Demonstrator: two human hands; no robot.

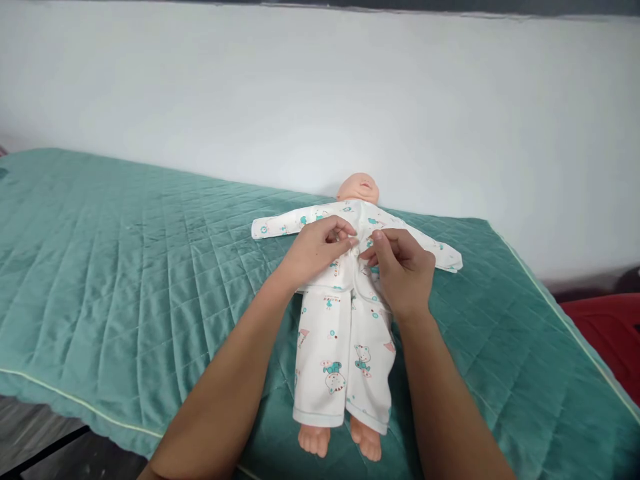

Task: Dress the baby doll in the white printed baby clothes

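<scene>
A baby doll (359, 187) lies on its back, dressed in a white long-sleeved shirt (280, 225) and matching trousers (325, 360) with animal prints. My left hand (323, 247) is at the middle of the shirt front, thumb and forefinger closed on the fabric along the opening. Just across from it, my right hand (403, 267) has its fingers curled and pinched at the other edge of the opening. A small pale button (356, 252) shows between the two hands. Both sleeves are spread out sideways, and the doll's bare feet stick out of the trouser legs.
A green quilted cover (150, 267) with pale piping lies under the doll. Behind it rises a white wall (300, 87), close to the doll's head. Something red, like a plastic chair (605, 333), stands past the right edge. Dark floor (45, 433) shows at lower left.
</scene>
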